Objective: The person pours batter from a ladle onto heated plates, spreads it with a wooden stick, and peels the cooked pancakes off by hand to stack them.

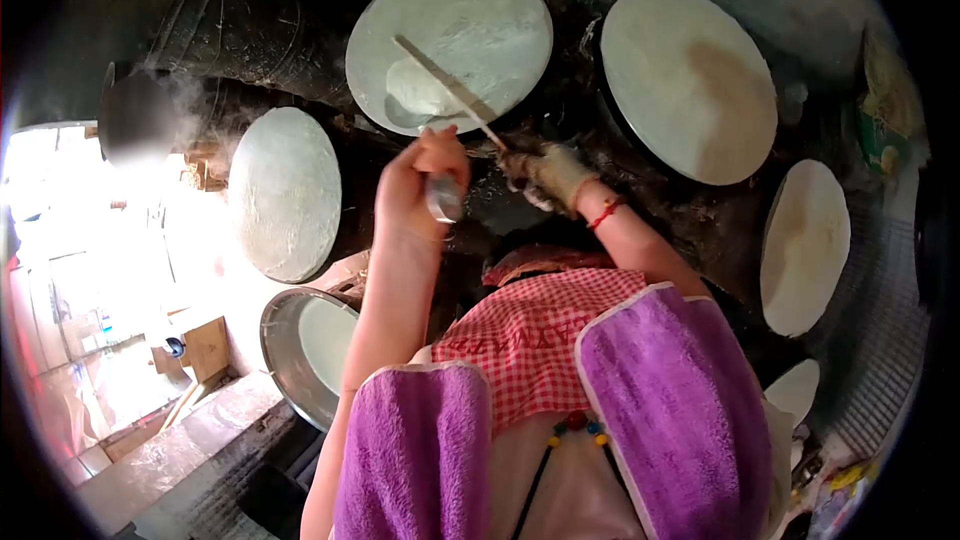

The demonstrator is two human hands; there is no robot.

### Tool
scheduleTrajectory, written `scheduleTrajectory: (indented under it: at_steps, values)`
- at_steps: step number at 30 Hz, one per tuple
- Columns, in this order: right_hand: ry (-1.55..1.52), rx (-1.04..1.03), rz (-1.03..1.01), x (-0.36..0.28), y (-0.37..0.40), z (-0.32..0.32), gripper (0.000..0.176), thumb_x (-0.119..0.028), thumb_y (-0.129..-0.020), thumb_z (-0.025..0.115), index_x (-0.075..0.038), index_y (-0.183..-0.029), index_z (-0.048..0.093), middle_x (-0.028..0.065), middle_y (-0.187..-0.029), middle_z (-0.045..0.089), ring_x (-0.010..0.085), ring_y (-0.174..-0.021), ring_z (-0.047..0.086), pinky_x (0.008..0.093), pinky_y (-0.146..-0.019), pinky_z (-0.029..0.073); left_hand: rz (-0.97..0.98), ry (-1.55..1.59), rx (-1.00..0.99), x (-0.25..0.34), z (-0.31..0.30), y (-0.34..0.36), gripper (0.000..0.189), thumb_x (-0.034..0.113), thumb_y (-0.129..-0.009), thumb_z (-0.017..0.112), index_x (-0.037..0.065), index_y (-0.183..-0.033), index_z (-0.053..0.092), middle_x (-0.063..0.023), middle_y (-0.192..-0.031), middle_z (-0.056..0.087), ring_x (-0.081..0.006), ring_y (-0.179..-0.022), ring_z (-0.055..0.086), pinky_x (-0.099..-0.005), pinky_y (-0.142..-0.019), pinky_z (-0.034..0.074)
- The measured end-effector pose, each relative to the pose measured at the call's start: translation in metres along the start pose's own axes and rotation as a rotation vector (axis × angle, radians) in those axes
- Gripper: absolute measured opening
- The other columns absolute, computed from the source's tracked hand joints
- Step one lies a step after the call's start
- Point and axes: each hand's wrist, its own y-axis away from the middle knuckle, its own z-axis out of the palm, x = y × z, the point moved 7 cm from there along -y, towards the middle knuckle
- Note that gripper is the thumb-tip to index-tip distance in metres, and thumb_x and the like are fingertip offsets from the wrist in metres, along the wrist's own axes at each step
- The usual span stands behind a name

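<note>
My left hand [430,170] is closed around the metal handle of a ladle [407,116], whose bowl lies at the near edge of a large round griddle [500,10]. White batter [420,88] is pooled on that griddle beside the ladle. My right hand [550,175], in a dirty light glove, grips the lower end of a thin wooden stick [440,73]. The stick reaches up and left over the batter. Its contact with the surface cannot be made out.
Round griddles with pale layers stand at the left [285,195], upper right [690,85] and right [805,248]. A metal pot [285,340] of white liquid sits at lower left, near my left forearm. Steam rises at the far left.
</note>
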Motion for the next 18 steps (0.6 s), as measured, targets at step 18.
scheduleTrajectory:
  at_steps: [18]
  values:
    - [-0.036, 0.510, -0.163, 0.019, 0.051, -0.013, 0.041, -0.024, -0.085, 0.067, -0.010, -0.123, 0.058, -0.0023, -0.084, 0.064, 0.0056, -0.053, 0.049, 0.0229, -0.047, 0.044, -0.089, -0.531, -0.693, 0.098, 0.118, 0.168, 0.055, 0.021, -0.103, 0.027, 0.000, -0.146, -0.001, -0.0062, -0.073, 0.038, -0.0061, -0.043, 0.034, -0.0216, -0.032, 0.034]
